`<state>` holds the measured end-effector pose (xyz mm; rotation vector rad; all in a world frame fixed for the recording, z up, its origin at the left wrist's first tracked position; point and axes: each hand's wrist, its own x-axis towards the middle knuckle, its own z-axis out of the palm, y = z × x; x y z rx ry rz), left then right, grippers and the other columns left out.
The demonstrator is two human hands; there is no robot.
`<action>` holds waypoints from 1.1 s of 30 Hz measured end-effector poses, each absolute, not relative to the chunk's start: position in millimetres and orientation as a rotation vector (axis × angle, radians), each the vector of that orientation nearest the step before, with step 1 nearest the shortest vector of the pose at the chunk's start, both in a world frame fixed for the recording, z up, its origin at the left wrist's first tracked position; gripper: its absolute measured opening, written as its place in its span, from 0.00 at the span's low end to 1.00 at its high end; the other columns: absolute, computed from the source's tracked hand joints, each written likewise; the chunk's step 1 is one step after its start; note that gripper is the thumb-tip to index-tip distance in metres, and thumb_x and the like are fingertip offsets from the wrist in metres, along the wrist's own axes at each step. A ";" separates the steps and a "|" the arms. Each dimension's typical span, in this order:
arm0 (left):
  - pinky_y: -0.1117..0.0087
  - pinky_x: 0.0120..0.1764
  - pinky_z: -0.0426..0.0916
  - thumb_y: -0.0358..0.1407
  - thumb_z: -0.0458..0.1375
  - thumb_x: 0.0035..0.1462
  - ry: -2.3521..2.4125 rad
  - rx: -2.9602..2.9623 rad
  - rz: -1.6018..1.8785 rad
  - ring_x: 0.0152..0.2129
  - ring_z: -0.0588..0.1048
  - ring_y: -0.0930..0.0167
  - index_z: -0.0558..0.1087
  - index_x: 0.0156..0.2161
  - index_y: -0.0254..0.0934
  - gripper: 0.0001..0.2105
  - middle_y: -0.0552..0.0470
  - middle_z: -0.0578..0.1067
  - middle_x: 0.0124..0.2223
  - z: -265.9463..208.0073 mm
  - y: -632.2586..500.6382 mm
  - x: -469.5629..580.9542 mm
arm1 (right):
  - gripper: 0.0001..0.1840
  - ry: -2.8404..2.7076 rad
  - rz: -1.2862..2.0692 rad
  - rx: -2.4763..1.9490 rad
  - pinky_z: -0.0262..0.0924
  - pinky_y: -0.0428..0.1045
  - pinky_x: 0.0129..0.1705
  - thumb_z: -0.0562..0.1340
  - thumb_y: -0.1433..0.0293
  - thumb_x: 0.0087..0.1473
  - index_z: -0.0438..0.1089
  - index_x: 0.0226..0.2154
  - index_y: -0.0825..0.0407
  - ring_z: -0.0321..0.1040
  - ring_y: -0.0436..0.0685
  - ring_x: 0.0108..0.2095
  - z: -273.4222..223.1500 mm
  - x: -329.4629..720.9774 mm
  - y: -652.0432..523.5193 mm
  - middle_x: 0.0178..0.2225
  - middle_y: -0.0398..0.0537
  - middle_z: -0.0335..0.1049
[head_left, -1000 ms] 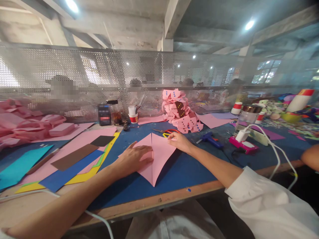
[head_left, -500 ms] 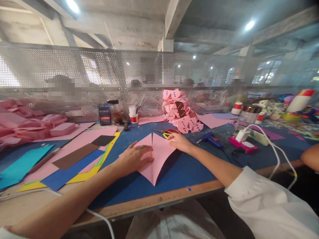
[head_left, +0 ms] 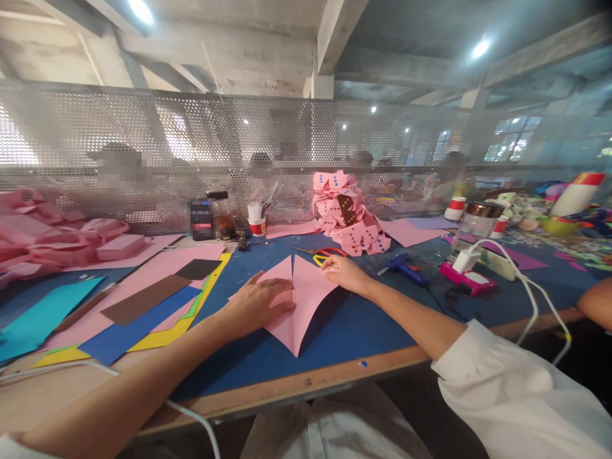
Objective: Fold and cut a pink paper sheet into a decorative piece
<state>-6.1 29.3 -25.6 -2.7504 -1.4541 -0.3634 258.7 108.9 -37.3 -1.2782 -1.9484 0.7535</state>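
Pink paper sheet (head_left: 310, 293) is what's being worked on here, creased down the middle and set at the centre of the frame on the blue surface (head_left: 344, 347). Its left half is held down under the left hand (head_left: 265, 299), which is laid flat with the fingers loosely spread, nothing gripped. The far right edge is pinched in the right hand (head_left: 345, 274), thumb and fingers closed on it, and that half is raised in a soft curve.

Handling-wise, next to no weight should be expected. It looks like thin card or heavy-ish paper: stiff enough for a crease to be kept, bendy enough to be bowed. Probably not very slippery, but easily dented or torn if yanked, especially near the narrow split at the top of the crease. Best taken by the outer edges or corners, tbh, with a flat palm used as the anchor.

Just beyond the right hand, the scissors (head_left: 329, 254) are partly hidden; a blue glue gun (head_left: 408, 269) is parked right of centre.
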 end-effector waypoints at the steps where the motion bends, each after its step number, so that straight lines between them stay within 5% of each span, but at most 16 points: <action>1: 0.54 0.71 0.42 0.53 0.51 0.67 -1.453 -2.751 -0.365 0.60 0.70 0.64 0.71 0.58 0.49 0.21 0.54 0.73 0.62 -25.3 29.1 -6.0 | 0.10 -1.950 0.754 -1.276 0.59 0.46 0.37 0.64 0.75 0.48 0.74 0.37 0.53 0.67 0.51 0.29 -37.0 258.9 108.5 0.29 0.43 0.72; 26: 0.55 0.70 0.43 0.54 0.50 0.67 -1.442 -2.765 -0.364 0.61 0.70 0.64 0.70 0.59 0.49 0.22 0.54 0.73 0.62 -25.6 30.2 -7.8 | 0.06 -1.858 0.810 -1.238 0.62 0.49 0.45 0.66 0.70 0.50 0.72 0.34 0.52 0.73 0.56 0.43 -37.1 261.1 111.0 0.37 0.47 0.76; 33: 0.56 0.71 0.43 0.53 0.51 0.67 -1.426 -2.763 -0.381 0.60 0.70 0.65 0.70 0.59 0.50 0.21 0.55 0.73 0.62 -26.0 30.7 -8.4 | 0.13 -1.780 0.896 -1.198 0.59 0.45 0.28 0.64 0.59 0.55 0.71 0.34 0.52 0.67 0.50 0.24 -24.7 260.1 98.2 0.26 0.41 0.72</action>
